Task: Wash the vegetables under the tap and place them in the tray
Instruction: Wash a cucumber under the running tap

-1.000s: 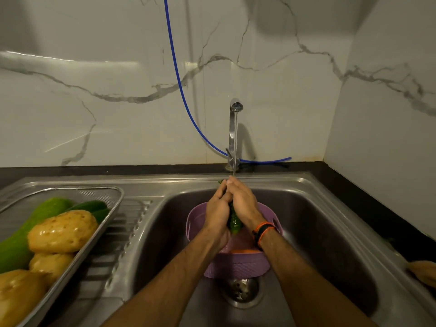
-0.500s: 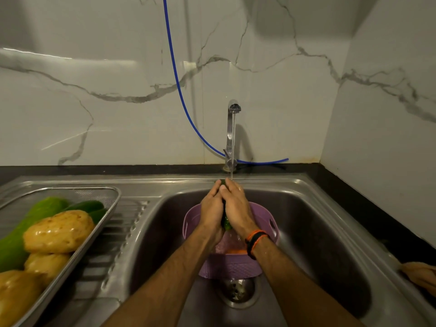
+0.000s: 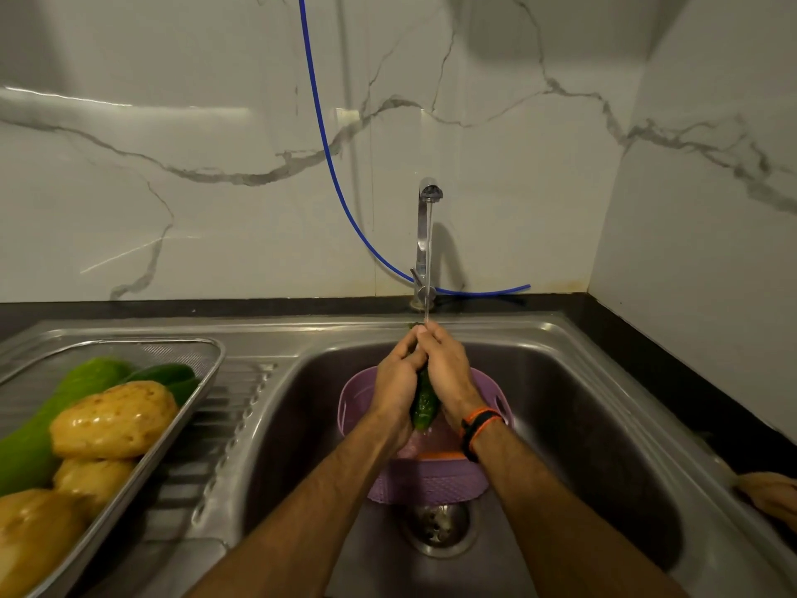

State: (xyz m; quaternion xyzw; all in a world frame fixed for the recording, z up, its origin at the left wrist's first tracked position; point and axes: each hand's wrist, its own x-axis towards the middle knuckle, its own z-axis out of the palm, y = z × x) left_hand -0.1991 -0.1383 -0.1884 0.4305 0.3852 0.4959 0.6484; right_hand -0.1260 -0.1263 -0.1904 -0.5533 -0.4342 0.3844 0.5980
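A dark green cucumber [image 3: 424, 403] stands nearly upright over the sink, under a thin stream from the tap [image 3: 428, 235]. My left hand [image 3: 396, 381] and my right hand [image 3: 448, 373] both wrap around it, fingertips meeting near its top where the water lands. Only its lower end and a sliver of its tip show. Below the hands a purple basket [image 3: 431, 481] sits in the sink with something orange [image 3: 440, 456] inside. The metal mesh tray [image 3: 189, 403] on the drainboard at left holds several wet potatoes [image 3: 112, 420] and green vegetables [image 3: 86, 381].
The steel sink basin [image 3: 582, 425] has its drain [image 3: 435, 526] just in front of the basket. A blue hose [image 3: 327, 157] runs down the marble wall behind the tap. A tan object [image 3: 772, 494] lies at the right edge on the black counter.
My hands have slid along the cucumber as they rub it under the water; more of its lower end shows now. The view has shifted slightly.
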